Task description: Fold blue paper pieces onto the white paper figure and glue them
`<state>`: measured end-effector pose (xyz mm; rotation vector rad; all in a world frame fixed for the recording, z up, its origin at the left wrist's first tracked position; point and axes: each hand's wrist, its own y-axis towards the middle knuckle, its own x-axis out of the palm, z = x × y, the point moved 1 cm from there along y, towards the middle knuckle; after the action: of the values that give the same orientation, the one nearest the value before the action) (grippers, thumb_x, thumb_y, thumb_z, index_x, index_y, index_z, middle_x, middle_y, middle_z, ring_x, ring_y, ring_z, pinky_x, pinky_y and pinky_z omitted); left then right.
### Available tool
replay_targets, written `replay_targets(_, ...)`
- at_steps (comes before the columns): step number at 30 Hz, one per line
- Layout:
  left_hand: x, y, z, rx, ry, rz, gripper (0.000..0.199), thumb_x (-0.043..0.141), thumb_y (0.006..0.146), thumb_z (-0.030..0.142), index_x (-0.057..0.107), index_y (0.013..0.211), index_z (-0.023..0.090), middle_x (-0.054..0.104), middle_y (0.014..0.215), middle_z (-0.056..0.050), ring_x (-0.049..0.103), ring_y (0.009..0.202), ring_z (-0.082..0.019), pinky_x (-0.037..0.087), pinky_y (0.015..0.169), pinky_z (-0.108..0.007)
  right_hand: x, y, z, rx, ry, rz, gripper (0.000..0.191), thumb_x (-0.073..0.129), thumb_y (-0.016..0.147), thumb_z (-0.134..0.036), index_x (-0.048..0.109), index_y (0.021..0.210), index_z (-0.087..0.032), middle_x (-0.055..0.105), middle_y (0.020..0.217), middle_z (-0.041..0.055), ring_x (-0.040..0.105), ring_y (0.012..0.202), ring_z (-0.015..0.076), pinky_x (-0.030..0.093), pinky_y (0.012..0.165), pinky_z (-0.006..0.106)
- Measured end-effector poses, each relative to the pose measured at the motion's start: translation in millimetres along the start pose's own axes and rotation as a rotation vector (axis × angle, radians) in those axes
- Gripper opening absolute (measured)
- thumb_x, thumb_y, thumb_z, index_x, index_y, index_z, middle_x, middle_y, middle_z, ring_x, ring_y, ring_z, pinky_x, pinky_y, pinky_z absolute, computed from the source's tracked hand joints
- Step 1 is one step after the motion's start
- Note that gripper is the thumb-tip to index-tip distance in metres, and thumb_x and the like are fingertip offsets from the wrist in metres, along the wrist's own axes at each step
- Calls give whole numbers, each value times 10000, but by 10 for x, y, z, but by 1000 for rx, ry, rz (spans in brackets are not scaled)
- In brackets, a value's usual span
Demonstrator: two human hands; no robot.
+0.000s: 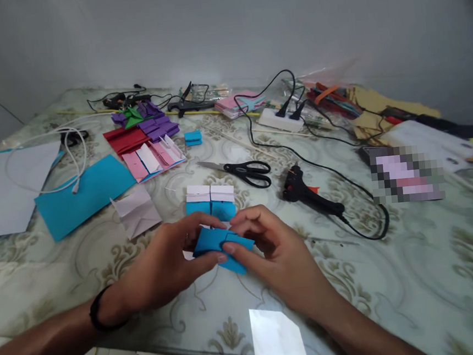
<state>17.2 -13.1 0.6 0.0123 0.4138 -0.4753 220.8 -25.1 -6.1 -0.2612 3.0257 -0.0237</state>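
Note:
Between both hands is a folded piece of blue paper (213,240), held above the patterned table near its front edge. My left hand (165,261) grips its left side, thumb on top and fingers behind. My right hand (271,246) pinches the right side, its thumb pressed on the fold close to the left thumb. Just beyond the hands lie blue-and-white folded paper pieces (210,193), side by side and partly covered by the fingers. Black-handled scissors (246,171) lie open behind them. A black glue gun (312,193) rests to the right, its cord running off behind.
At the left are a blue sheet (84,196), white sheets (18,191), a creased white paper (138,211) and a white cable (85,157). Red, purple and pink folded papers (156,157) lie behind. A power strip (281,119) and a blurred phone (402,174) are at the right.

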Motion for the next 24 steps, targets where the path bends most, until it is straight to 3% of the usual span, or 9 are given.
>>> replay_targets(2,4,-2,14,4,64,37,293,749,926,286,693,1214,286,782,966,16,669,782,-135,527,702,-240,-2,3,-2,15,-20,-25,212,748,863,-337,645,1026,-249,688,829,-19,670,782,159,523,707,268)
replay_targets(6,16,-13,57,41,146,131,266,750,922,254,706,1182,292,784,900,50,659,722,-108,514,671,-203,-23,4,3,59,-109,-51,196,712,885,-410,667,831,-227,654,780,-3,598,716,158,471,640,275)
replay_targets(12,22,-17,58,76,120,172,132,739,945,318,767,1066,274,779,822,51,675,709,-119,499,655,-207,-36,1,3,78,-135,-21,231,728,864,-431,661,796,-220,670,776,17,606,754,186,430,616,286)
replay_targets(15,-2,-20,68,36,112,135,119,730,949,341,797,997,256,767,766,46,648,675,-119,472,629,-212,-42,-2,2,73,-149,-23,249,734,855,-433,648,766,-217,652,757,12,590,736,179,417,609,285)
replay_targets(19,-37,-20,96,-5,39,33,172,698,968,367,812,983,239,803,865,19,660,753,-144,479,673,-231,-48,-12,-9,81,-157,-27,270,738,842,-431,625,726,-215,600,703,-9,535,668,156,407,597,283)
replay_targets(24,-45,-14,114,-13,7,13,165,691,956,340,804,948,220,777,837,18,637,760,-146,468,679,-236,-24,-19,-40,47,-141,-55,243,712,877,-421,642,770,-215,633,752,0,570,710,164,431,626,290)
